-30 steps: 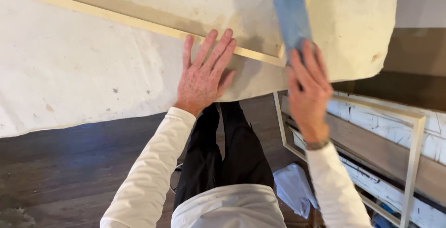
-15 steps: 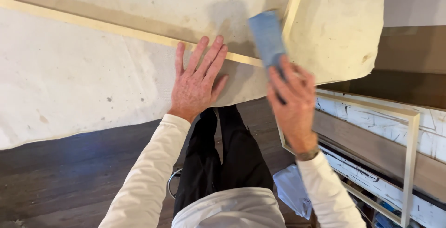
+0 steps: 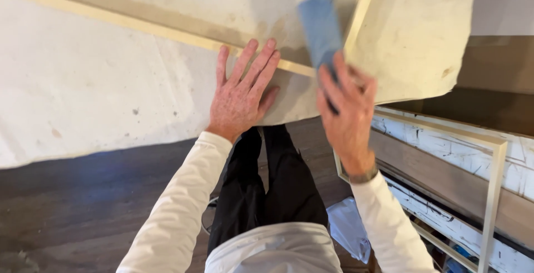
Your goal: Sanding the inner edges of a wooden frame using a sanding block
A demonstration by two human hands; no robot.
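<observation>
A pale wooden frame (image 3: 167, 31) lies on a cream drop cloth (image 3: 83, 89) that covers a work surface. My left hand (image 3: 242, 92) rests flat on the cloth, fingers spread, fingertips touching the frame's near rail. My right hand (image 3: 347, 114) grips a blue sanding block (image 3: 321, 28) and presses it down near the frame's corner, where the side rail (image 3: 361, 11) meets the near rail. The block is blurred by motion.
Another pale wooden frame (image 3: 492, 195) leans at the right against white-painted boards (image 3: 456, 139). Dark wood flooring (image 3: 83, 206) lies below the cloth's edge. A white cloth or bag (image 3: 347, 225) sits on the floor by my right leg.
My right hand has slid the blue block left along the frame, from by the side rail toward my left hand. The left hand stays flat on the cloth.
</observation>
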